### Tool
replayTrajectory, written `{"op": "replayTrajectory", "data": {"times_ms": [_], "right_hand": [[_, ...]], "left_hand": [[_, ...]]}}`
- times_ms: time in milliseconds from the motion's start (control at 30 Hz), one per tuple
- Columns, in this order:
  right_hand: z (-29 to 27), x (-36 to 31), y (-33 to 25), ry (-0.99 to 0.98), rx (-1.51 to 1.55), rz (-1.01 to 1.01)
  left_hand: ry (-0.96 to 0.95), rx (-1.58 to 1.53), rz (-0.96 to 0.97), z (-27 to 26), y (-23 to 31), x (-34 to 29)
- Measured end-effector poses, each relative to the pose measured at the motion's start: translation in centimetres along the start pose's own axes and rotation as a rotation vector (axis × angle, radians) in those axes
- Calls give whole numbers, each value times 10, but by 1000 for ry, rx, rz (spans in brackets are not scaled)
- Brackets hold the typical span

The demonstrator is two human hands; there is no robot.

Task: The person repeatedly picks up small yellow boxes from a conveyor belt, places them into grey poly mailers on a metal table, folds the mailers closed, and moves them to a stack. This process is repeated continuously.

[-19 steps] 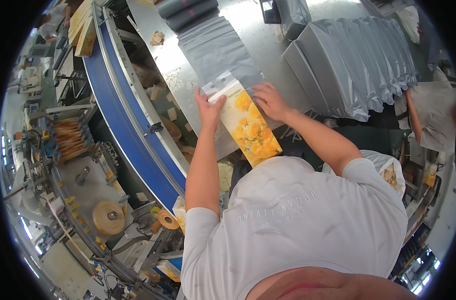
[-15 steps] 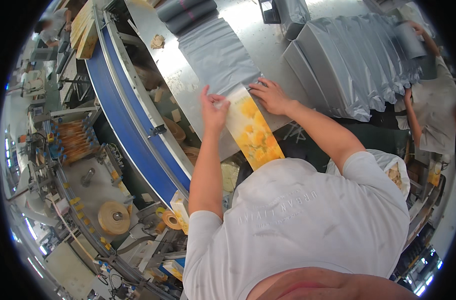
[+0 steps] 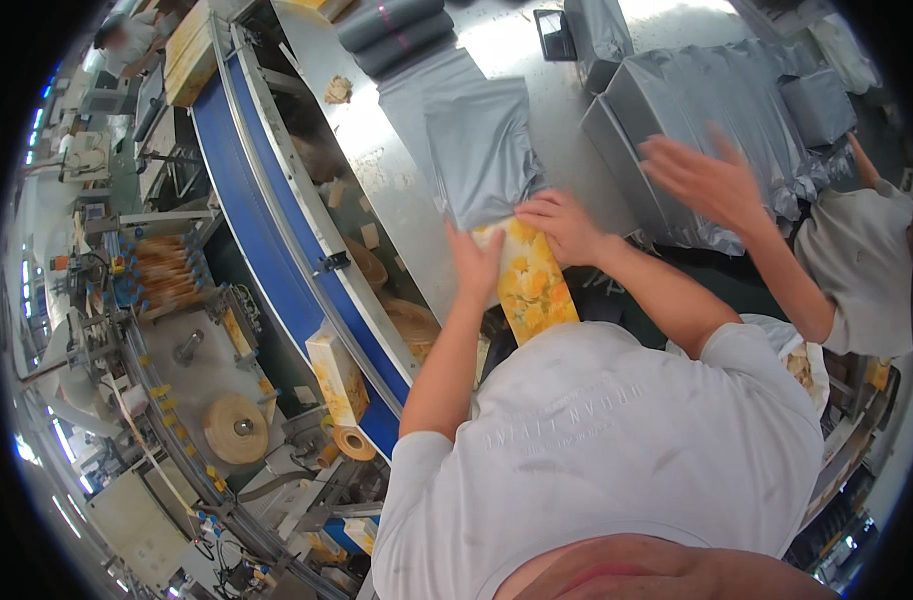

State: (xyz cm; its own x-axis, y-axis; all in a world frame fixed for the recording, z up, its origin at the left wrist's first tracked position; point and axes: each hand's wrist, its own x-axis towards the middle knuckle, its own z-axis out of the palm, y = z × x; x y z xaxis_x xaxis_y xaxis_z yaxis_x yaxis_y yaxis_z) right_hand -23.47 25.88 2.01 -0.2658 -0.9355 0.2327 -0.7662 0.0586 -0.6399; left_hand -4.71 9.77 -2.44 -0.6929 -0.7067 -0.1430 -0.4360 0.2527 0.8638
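A long box printed with yellow flowers point(image 3: 537, 290) points away from my body, its far end inside the mouth of a grey plastic bag point(image 3: 482, 150). My left hand point(image 3: 474, 265) is closed at the bag's left corner, with the thumb lying over the box's white part; its other fingers are partly hidden. On the opposite side, my right hand point(image 3: 565, 228) pinches the bag's near edge where it meets the box. Beneath this bag lies more flat grey bag film point(image 3: 407, 95), reaching back toward dark grey rolls point(image 3: 397, 35).
A blue conveyor belt point(image 3: 262, 210) runs along the left, carrying another floral box point(image 3: 337, 375). At right stand grey bagged packages point(image 3: 677, 110), with a co-worker's hand point(image 3: 712, 180) raised over them. A crumpled brown scrap point(image 3: 338, 90) lies on the metal table point(image 3: 377, 190).
The bag has been lifted off the film and drawn onto the box's far end. Both hands have come nearer. A co-worker's arm has swung in from the right; a floral box has advanced on the conveyor.
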Motion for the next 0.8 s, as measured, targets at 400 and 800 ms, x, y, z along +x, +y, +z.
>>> {"op": "replayTrajectory", "data": {"times_ms": [400,800], "right_hand": [[35,19,38,-78,-157,477],[7,-87,13,-389,139,551]], "left_hand": [[69,413,93,-22,-32,45],[-326,156,-27,-31,-48,-77]]}}
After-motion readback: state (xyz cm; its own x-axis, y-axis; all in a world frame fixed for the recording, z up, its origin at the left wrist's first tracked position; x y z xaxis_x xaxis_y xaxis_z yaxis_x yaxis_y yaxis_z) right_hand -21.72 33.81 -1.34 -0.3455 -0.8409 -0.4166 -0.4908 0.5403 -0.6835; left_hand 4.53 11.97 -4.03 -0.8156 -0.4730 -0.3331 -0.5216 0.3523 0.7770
